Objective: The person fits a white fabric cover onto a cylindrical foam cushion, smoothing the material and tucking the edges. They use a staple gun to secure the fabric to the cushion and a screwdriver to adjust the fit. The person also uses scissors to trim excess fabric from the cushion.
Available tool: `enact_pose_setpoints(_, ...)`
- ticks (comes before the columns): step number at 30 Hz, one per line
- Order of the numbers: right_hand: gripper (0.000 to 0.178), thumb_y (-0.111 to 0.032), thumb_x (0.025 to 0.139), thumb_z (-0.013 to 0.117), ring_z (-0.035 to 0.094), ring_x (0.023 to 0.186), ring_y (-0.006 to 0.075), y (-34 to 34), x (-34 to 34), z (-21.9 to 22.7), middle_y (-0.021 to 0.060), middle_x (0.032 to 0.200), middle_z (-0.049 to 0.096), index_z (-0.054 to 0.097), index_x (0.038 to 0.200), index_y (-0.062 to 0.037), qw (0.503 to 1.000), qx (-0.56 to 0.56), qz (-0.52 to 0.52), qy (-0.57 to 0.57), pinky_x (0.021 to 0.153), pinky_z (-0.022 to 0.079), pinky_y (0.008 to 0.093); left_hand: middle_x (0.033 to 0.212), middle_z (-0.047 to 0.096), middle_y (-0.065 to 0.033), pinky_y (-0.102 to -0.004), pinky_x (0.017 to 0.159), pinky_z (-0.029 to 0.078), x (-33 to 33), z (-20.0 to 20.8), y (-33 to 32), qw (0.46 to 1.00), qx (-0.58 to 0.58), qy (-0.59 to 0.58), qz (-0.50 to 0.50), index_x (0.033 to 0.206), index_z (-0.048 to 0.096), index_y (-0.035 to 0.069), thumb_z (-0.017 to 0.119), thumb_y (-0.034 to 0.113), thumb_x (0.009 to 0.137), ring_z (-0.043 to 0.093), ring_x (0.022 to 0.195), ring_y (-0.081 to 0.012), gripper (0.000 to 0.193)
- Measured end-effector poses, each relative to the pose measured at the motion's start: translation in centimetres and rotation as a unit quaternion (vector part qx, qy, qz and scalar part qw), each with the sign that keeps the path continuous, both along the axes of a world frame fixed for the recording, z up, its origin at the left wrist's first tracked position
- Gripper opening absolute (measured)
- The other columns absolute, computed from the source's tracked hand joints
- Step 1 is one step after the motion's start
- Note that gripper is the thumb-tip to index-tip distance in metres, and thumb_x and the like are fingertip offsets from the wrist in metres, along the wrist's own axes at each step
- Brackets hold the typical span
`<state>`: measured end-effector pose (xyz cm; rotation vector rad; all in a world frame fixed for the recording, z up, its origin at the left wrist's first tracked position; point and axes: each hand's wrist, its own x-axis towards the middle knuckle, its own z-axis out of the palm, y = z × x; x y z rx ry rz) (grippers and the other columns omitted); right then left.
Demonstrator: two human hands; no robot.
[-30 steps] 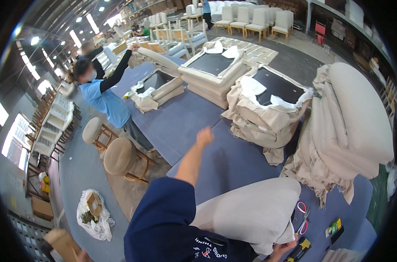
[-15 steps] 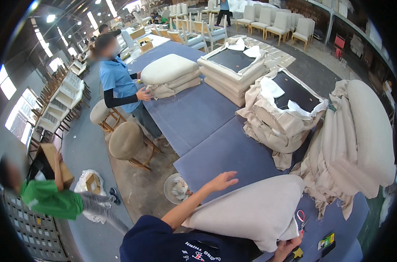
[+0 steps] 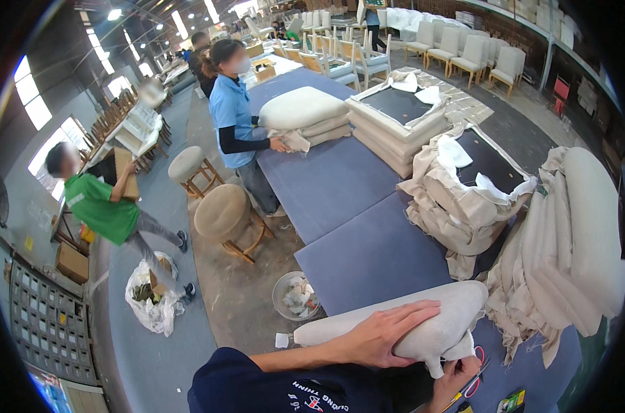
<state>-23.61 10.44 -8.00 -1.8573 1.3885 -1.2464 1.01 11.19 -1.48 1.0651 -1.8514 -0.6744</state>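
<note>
The left hand [image 3: 388, 334] lies flat over the top of a pale beige upholstered cushion [image 3: 450, 320], fingers extended and close together, thumb bent down the near side. The right hand [image 3: 455, 380] is closed on a loose fabric flap [image 3: 459, 349] at the cushion's right corner; its fingertips are partly concealed by the cloth, so the exact grip cannot be verified. The cushion is at the near edge of the blue-grey surface [image 3: 367, 237], close against the person's navy shirt [image 3: 257, 387]; what supports its near side cannot be established. Its covering appears plain and smooth along the top, rounded at the right end, slack and folded at the corner. The underside is hidden, and the left forearm masks part of the near side. Red-handled scissors [image 3: 477, 383] sit just beside the right hand, partly obscured. A small green-and-yellow box [image 3: 512, 400] is cut off by the lower edge. The beige stack [image 3: 567, 241] at right runs into the dark rim.
</note>
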Motion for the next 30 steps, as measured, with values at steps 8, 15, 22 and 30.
enact_pose_setpoints(8,0.030,-0.027,0.100,0.061,0.050,0.069,0.0318,-0.8,1.7,3.0,0.0156,0.077,0.060,0.068,0.093,0.0014,0.999,-0.017,0.018,0.035,0.074,0.037,0.0398,0.147,0.050,-0.0146,-0.0440,0.107,0.046,0.2,2.2,-2.0,0.999,-0.005,0.035,-0.034,0.141,0.048,0.008,0.087,0.031,0.073,0.052,0.132,-0.0376,0.082)
enact_pose_setpoints(15,0.030,-0.027,0.098,0.061,0.057,0.072,0.0366,-0.1,2.9,4.7,0.0174,0.075,0.063,0.069,0.093,0.0022,0.998,-0.022,0.045,0.039,0.069,0.039,0.0426,0.124,0.065,-0.0132,-0.0453,0.108,0.046,-0.4,3.1,-3.2,0.990,0.004,0.103,-0.093,0.112,0.062,0.004,0.077,0.012,0.074,0.055,0.130,-0.0376,0.042)
enact_pose_setpoints(22,0.021,-0.011,0.084,0.067,0.046,0.048,0.0297,-1.4,2.6,4.8,0.0115,0.058,0.044,0.056,0.071,-0.0007,0.976,-0.192,0.057,0.085,0.047,0.030,0.0395,0.127,0.066,-0.0122,-0.0452,0.101,0.052,-0.6,3.3,-2.9,0.996,0.007,0.061,-0.064,0.112,0.061,0.006,0.077,0.010,0.071,0.056,0.132,-0.0373,0.044)
enact_pose_setpoints(30,0.023,-0.011,0.087,0.068,0.044,0.046,0.0271,-1.7,2.5,3.2,0.0080,0.058,0.043,0.057,0.069,-0.0017,0.971,-0.221,0.071,0.051,0.045,0.028,0.0391,0.131,0.064,-0.0169,-0.0419,0.096,0.054,-1.2,3.3,-3.5,0.994,0.011,0.066,-0.089,0.120,0.059,0.007,0.077,0.010,0.065,0.060,0.127,-0.0372,0.058)
